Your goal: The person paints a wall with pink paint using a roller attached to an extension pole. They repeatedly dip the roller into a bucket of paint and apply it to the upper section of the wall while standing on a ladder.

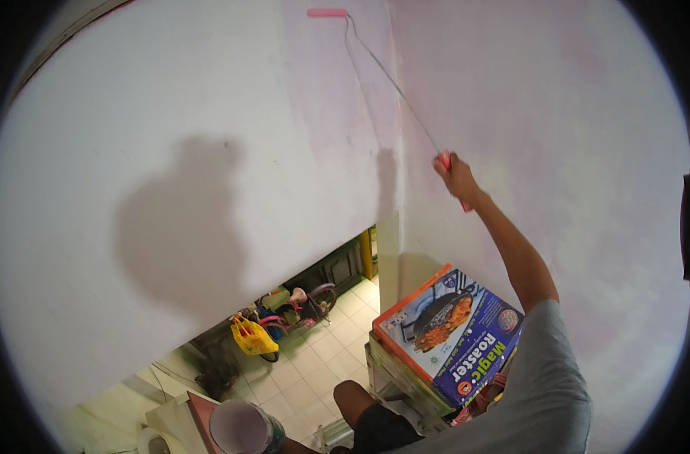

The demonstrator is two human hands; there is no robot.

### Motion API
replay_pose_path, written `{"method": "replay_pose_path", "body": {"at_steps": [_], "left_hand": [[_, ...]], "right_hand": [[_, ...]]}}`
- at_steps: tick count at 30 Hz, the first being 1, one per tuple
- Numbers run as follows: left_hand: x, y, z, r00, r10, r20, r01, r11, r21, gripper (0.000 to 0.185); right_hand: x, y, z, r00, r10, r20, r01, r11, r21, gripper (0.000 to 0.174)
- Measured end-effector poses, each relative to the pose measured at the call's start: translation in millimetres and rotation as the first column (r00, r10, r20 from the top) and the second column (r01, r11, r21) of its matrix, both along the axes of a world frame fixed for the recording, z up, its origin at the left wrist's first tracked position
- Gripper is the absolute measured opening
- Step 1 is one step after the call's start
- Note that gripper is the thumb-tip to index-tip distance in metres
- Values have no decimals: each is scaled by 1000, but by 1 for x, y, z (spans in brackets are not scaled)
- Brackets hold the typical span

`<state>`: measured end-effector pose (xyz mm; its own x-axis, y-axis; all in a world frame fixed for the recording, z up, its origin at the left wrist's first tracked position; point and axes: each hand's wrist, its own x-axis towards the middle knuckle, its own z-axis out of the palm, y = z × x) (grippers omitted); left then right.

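My right hand [458, 180] is closed around the red handle of a long-framed paint roller [327, 12]. The roller's pink sleeve lies at the upper part of the white wall [169, 102], left of the corner, where a pale pink-purple patch of paint shows. Its wire frame runs diagonally down to my hand, in front of the right wall. At the bottom, a paint bucket [241, 427] with a pale purplish inside stands out beside my left forearm [296, 446]. My left hand itself is hidden behind or below the bucket, so its grip cannot be seen.
A printed roaster box [435, 340] lies on a stacked shelf or cabinet at lower right. Below the wall's lower edge, a child's bicycle [322, 298] with a yellow bag [254, 336] stands on the tiled floor [316, 352]. A red-topped cabinet [202, 417] is beside the bucket.
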<state>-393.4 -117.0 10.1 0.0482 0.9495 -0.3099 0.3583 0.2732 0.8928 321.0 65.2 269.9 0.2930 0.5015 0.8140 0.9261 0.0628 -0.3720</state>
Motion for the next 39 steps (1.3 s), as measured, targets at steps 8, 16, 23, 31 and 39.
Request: {"method": "replay_pose_path", "body": {"at_steps": [8,16,23,31,39], "left_hand": [[-8,5,-33,996,93,-10,-92,993,71,44],[-13,9,-78,832,267,486,-300,954,-11,57],[23,10,-32,858,264,440,-268,962,-54,55],[35,13,-26,873,256,415,-250,966,-69,53],[42,21,-24,861,269,431,-251,963,-99,52]], "right_hand": [[-4,-127,-209,987,-91,-129,33,921,-389,40],[-17,-203,-256,967,-175,-187,58,860,-508,40],[3,-163,-241,951,-133,-280,2,906,-424,44],[36,-91,-165,987,-82,-140,45,968,-248,40],[42,-112,-232,977,-107,-186,28,924,-381,46]]}}
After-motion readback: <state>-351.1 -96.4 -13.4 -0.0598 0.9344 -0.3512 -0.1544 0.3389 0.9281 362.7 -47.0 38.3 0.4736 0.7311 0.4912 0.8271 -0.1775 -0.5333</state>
